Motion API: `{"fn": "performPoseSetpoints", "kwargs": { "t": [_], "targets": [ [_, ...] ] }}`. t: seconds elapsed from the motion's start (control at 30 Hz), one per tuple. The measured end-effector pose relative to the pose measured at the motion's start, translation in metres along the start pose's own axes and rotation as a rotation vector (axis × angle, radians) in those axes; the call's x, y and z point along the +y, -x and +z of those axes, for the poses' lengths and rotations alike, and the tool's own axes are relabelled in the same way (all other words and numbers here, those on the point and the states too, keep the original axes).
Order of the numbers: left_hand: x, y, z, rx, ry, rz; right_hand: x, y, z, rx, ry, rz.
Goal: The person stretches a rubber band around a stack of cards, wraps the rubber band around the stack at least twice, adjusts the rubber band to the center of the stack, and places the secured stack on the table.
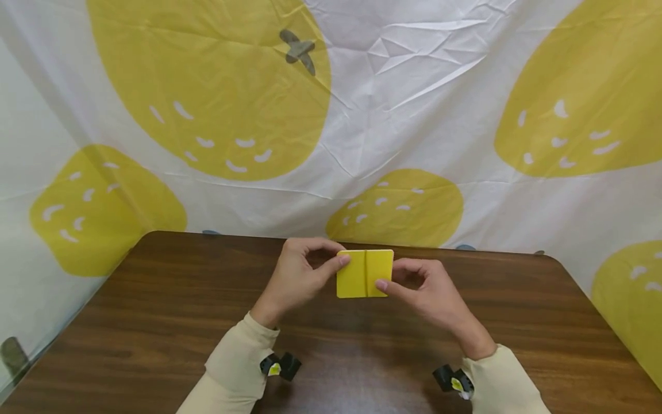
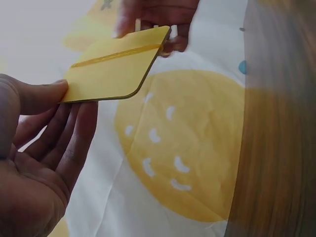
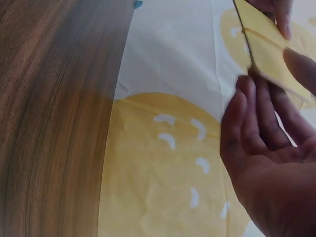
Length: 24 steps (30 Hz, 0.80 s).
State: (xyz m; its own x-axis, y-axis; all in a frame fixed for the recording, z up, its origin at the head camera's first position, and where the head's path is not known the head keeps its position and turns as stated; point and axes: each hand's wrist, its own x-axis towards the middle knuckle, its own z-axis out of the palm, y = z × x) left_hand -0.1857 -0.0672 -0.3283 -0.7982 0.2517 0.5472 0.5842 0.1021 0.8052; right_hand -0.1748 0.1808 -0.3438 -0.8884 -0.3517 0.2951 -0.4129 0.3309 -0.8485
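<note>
A small yellow notebook (image 1: 354, 280) with rounded corners and a yellow elastic band (image 1: 366, 273) across its cover is held up above the table. My left hand (image 1: 297, 277) pinches its left edge near the top corner, thumb on the cover. On the other side, my right hand (image 1: 431, 293) pinches the right edge lower down, its thumb also on the cover. In the left wrist view the notebook (image 2: 116, 71) looks thin, with dark edges and the fingers behind it. The right wrist view cuts off part of the notebook (image 3: 269, 47).
Beneath the hands lies a dark brown wooden table (image 1: 155, 322) with rounded far corners. A white cloth (image 1: 248, 207) printed with large yellow fruit hangs behind it and along the sides. Small black devices (image 1: 289, 367) sit at both wrists, by the cream sleeves.
</note>
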Motion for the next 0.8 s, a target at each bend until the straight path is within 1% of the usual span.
{"fn": "performPoseSetpoints", "kwargs": {
  "t": [0.1, 0.2, 0.27, 0.33, 0.4, 0.43, 0.5, 0.57, 0.63, 0.7, 0.8],
  "targets": [
    [0.0009, -0.0015, -0.0023, 0.035, 0.014, -0.002, 0.0010, 0.0002, -0.0005, -0.072, 0.006, 0.033],
    [0.0012, -0.0028, -0.0021, 0.051, 0.040, -0.002, 0.0018, -0.0002, 0.0006, -0.113, 0.005, 0.031],
    [0.0016, -0.0034, -0.0015, 0.052, 0.059, -0.012, 0.0021, -0.0003, 0.0011, -0.113, 0.000, 0.026],
    [0.0018, -0.0037, -0.0012, 0.039, 0.073, -0.047, 0.0021, -0.0004, 0.0010, -0.092, -0.005, 0.031],
    [0.0017, -0.0035, -0.0019, 0.003, 0.071, -0.105, 0.0022, -0.0005, 0.0004, -0.057, -0.011, 0.035],
    [0.0011, -0.0033, -0.0023, -0.027, 0.058, -0.138, 0.0021, -0.0006, 0.0000, -0.036, -0.015, 0.037],
    [-0.0008, -0.0023, -0.0034, -0.113, -0.001, -0.187, 0.0020, -0.0010, -0.0006, -0.005, -0.021, 0.038],
    [-0.0031, -0.0013, -0.0038, -0.201, -0.058, -0.203, 0.0021, -0.0015, -0.0007, 0.008, -0.031, 0.036],
    [-0.0050, -0.0002, -0.0030, -0.260, -0.094, -0.195, 0.0021, -0.0016, -0.0003, 0.005, -0.045, 0.043],
    [-0.0049, 0.0008, -0.0016, -0.279, -0.098, -0.184, 0.0024, -0.0017, 0.0008, -0.007, -0.052, 0.055],
    [-0.0042, 0.0018, 0.0009, -0.268, -0.087, -0.185, 0.0027, -0.0018, 0.0028, -0.022, -0.054, 0.070]
  ]
}}
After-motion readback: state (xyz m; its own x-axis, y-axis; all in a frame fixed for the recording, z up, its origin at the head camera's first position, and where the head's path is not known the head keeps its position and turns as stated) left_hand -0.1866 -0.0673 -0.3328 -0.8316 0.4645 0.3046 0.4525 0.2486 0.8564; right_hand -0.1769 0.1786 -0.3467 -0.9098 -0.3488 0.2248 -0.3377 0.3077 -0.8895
